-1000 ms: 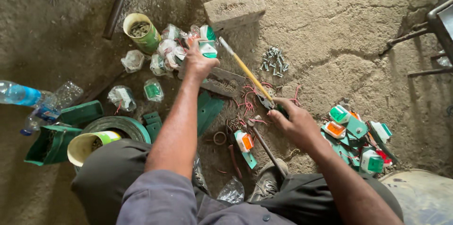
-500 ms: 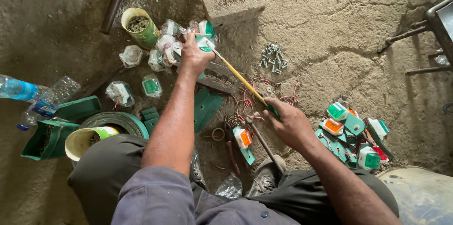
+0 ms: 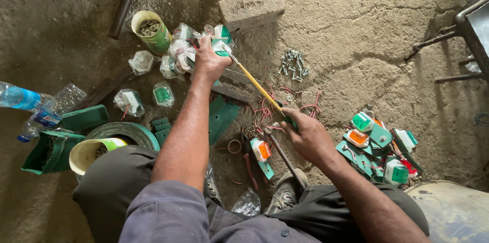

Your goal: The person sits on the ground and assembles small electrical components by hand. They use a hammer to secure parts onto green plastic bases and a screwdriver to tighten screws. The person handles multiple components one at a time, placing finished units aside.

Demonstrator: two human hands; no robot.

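Note:
My left hand (image 3: 206,62) reaches forward into a heap of small green-and-white parts in clear bags (image 3: 178,52), its fingers curled over one bagged part (image 3: 222,43). My right hand (image 3: 307,137) grips the lower end of a long yellow-handled screwdriver (image 3: 254,85), which slants up to the left until its far end almost meets my left hand. Red wire scraps (image 3: 266,110) lie beneath the tool. Between my knees lies an orange-and-white switch on a green plate (image 3: 262,152).
A tin of screws (image 3: 149,30), a brick (image 3: 252,7) and loose screws (image 3: 293,64) lie ahead. Assembled green plates with switches (image 3: 379,146) are piled at right, bottles (image 3: 30,101) and a green box (image 3: 48,151) at left. A metal frame (image 3: 471,24) stands far right.
My left hand has pushed a little further into the bagged parts and closed over one. My right hand and the screwdriver have shifted slightly with it.

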